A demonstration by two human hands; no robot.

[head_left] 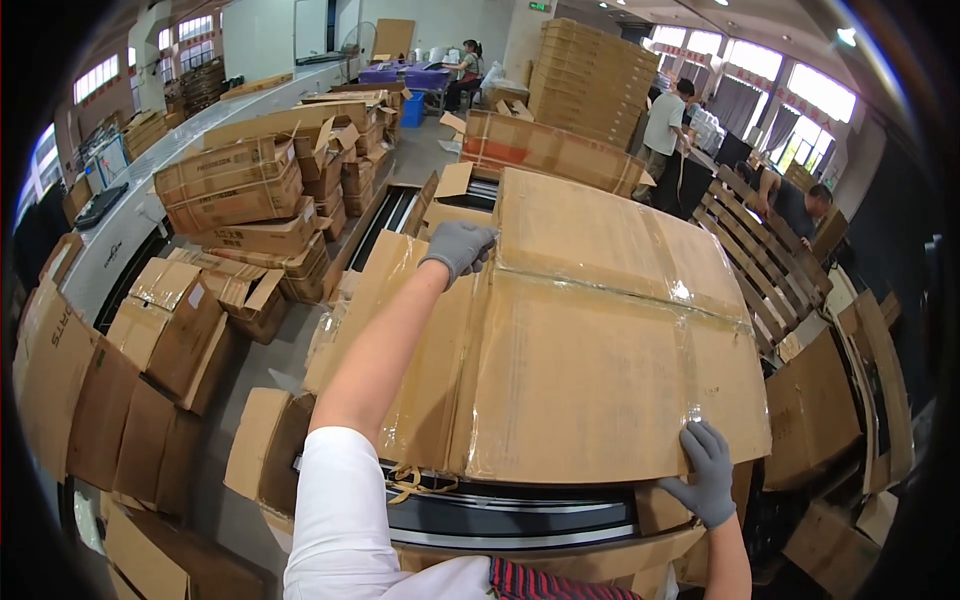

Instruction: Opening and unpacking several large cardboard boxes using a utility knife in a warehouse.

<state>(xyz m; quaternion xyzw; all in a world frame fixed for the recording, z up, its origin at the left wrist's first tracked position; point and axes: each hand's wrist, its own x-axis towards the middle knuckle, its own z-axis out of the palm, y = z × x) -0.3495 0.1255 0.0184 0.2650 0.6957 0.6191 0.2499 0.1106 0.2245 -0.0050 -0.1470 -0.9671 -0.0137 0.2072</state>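
1. Far left, worn cardboard cartons (pixel 165 320) stand on the floor, some with their flaps up.
2. Next, taped boxes (pixel 230 190) are piled on one another, with smaller opened ones just beside them.
3. The left grip (pixel 460 250), in a gray glove, has its fingers curled together, clamped on the upper left edge of the large cardboard sheet.
4. That large cardboard sheet (pixel 610 370), creased and taped, lies in the middle, in front of the person, tape glinting across it.
5. Below its near edge show black-and-silver parts (pixel 510 517), with a yellow strap (pixel 405 482) at their left.
6. The right grip (pixel 708 475), also gray-gloved, rests its fingers on the sheet's near right corner, thumb spread along the edge; whether it clamps there, I cannot tell.
7. Farther right, a slatted wooden frame (pixel 752 255) leans near a crouching co-worker (pixel 790 205).
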